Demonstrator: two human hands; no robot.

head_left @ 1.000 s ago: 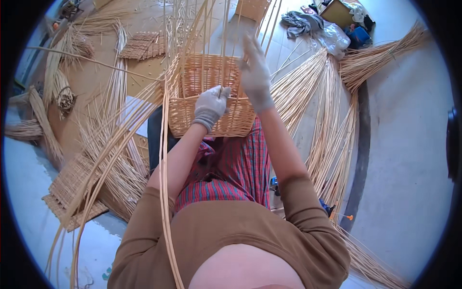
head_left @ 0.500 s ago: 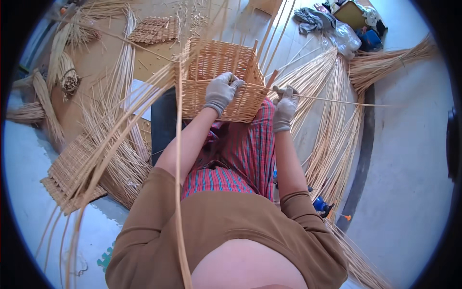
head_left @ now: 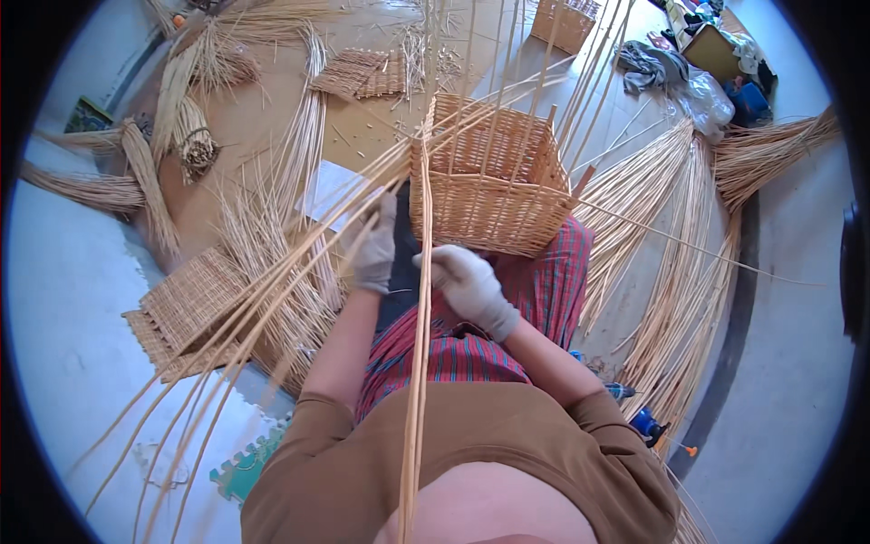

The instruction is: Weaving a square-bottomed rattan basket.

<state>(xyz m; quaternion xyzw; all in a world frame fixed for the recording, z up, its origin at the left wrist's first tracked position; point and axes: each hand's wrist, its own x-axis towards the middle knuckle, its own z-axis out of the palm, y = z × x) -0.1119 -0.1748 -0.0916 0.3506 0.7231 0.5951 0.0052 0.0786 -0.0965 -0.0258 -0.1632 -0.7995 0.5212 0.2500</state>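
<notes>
A square woven wicker basket (head_left: 489, 213), with tall rods rising from it, rests on my legs in red striped cloth (head_left: 566, 263). A long pale cane sticks out rightward from its front right corner. My gloved left hand (head_left: 370, 254) is beside the basket's left side, behind loose canes (head_left: 290, 266); its fingers are blurred and partly hidden. My gloved right hand (head_left: 471, 286) is below the basket, fingers curled beside long canes (head_left: 419, 381) hanging toward me from the left corner; what it holds, if anything, is unclear.
Cane bundles (head_left: 652, 227) fan out at right, others (head_left: 195, 136) lie at left. Woven panels (head_left: 195, 299) lie left of me, more (head_left: 358, 72) behind. Another basket (head_left: 562, 27), cloth and plastic bags (head_left: 702, 100) are at the back. A blue tool (head_left: 648, 426) is by my right elbow.
My left hand has left the basket's front for its left side among the canes. My right hand has moved from the right corner to below the basket. The scene has shifted rightward in view.
</notes>
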